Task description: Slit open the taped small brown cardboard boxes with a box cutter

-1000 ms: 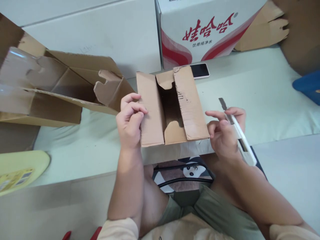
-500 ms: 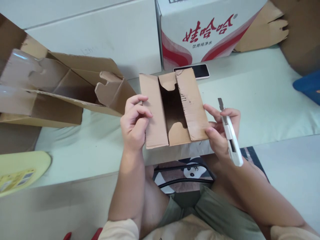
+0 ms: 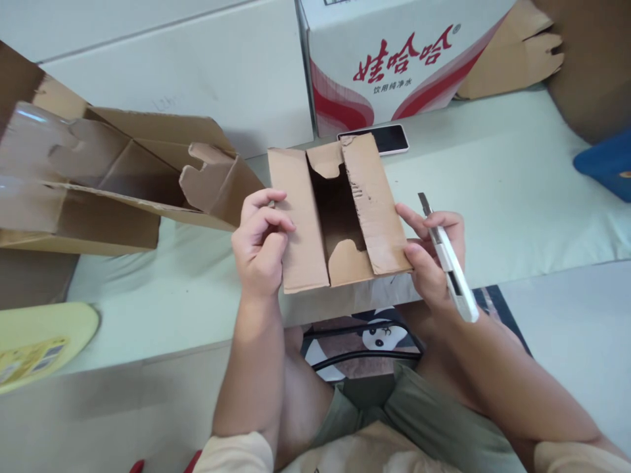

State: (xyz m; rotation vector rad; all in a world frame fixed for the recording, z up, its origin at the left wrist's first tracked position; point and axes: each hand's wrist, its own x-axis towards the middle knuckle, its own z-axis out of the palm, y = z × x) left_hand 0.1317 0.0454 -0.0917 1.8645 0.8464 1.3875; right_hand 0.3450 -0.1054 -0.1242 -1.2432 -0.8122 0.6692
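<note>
Shifted leftward, torn open carton (image 3: 300, 223): left hand (image 3: 259, 246) pinches its flap, right hand (image 3: 428, 272) clasps cutter (image 3: 451, 270).

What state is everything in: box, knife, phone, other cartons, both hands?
small cardboard box: top flaps open, held between both hands.
utility knife: blade out, pointing away.
left hand: grip shut on the box's left flap.
right hand: grip shut on the knife, fingers against the right flap.
phone: screen dark, flat behind the box.
large cardboard box: open, lying on its side.
printed carton: upright, right-end flaps open.
</note>
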